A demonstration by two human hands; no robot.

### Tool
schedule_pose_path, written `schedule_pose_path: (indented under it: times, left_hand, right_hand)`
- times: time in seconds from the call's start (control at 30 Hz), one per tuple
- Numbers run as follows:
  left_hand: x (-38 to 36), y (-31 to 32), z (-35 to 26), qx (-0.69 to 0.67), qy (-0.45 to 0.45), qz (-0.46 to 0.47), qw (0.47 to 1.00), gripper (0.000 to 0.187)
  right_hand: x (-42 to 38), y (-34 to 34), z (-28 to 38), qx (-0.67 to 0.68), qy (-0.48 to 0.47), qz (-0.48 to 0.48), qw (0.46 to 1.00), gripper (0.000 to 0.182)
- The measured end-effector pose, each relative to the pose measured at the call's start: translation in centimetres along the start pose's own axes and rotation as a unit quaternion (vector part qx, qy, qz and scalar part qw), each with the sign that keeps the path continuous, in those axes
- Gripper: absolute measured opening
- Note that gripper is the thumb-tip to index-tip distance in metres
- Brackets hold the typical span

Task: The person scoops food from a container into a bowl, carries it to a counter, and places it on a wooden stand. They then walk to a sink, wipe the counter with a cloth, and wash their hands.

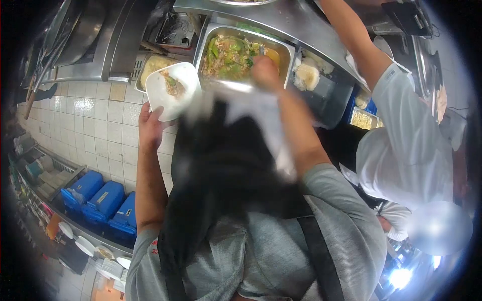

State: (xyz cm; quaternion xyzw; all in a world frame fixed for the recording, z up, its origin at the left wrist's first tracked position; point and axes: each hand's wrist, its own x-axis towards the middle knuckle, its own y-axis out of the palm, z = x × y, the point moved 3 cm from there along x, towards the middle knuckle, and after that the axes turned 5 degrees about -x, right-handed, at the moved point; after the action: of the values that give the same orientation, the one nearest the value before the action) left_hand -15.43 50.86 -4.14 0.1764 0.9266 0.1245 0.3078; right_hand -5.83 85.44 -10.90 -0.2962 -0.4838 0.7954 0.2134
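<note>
My left hand (150,124) grips the lower edge of a white, rounded-square bowl (190,95), thumb over the rim. A small portion of cooked food (173,86) with green bits lies inside it. The bowl is tilted, just left of a deep metal pan (287,65). Over the pan's right part, my right hand (265,71) is closed around a metal utensil (261,49); its working end is not clear. Chopped meat with green vegetables (226,56) fills much of the pan, with yellowish liquid at the right.
A co-worker's arm (359,40) reaches forward on the right. Pale rounded food (307,75) sits in a dark tray (331,100) beside the pan. A container of yellowish food (154,65) stands behind the bowl. Blue bins (104,200) and stacked white dishes (108,268) are at lower left.
</note>
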Motion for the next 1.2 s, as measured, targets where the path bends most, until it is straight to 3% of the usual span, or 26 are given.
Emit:
schedule_pose_path:
  times: [0.13,0.2,0.4,0.63,0.83,1.03,1.07,1.1,1.13,1.2]
  left_hand:
    - [-0.2,-0.2,0.1,0.0,-0.001,-0.003,1.0,0.03]
    - [-0.6,-0.1,0.0,-0.019,0.006,-0.011,1.0,0.031]
    - [-0.8,-0.7,0.2,-0.009,0.003,-0.026,1.0,0.032]
    - [-0.5,-0.5,0.1,-0.006,-0.001,-0.023,1.0,0.032]
    - [-0.1,-0.1,0.1,0.002,-0.001,-0.016,1.0,0.033]
    - [-0.2,0.5,0.3,-0.016,0.0,-0.005,1.0,0.032]
    - [-0.1,0.4,0.5,-0.023,0.001,0.001,1.0,0.031]
    - [-0.1,0.4,0.6,-0.03,0.002,0.007,1.0,0.031]
    - [-0.1,0.3,0.7,-0.029,0.002,0.006,1.0,0.031]
    - [-0.4,0.0,0.6,-0.023,-0.003,-0.001,1.0,0.031]
  right_hand:
    - [1.5,3.5,-1.4,0.13,0.046,0.003,0.99,0.022]
    - [1.5,4.6,-2.8,0.302,0.089,0.01,0.949,0.025]
    - [1.8,4.9,-5.9,0.455,0.094,0.075,0.882,0.027]
    - [-0.3,2.4,-6.9,0.504,0.122,0.079,0.852,0.029]
    - [-1.9,-1.4,-5.5,0.468,0.143,0.084,0.868,0.028]
    - [-0.1,-0.7,-3.9,0.281,0.118,0.104,0.947,0.023]
    - [1.5,0.3,-3.9,0.04,-0.006,0.091,0.995,0.023]
    - [2.1,0.5,-3.0,-0.204,-0.131,0.07,0.968,0.024]
    - [2.6,0.8,-2.8,-0.203,-0.132,0.07,0.968,0.024]
    - [3.4,1.2,-2.0,-0.048,-0.013,0.041,0.998,0.027]
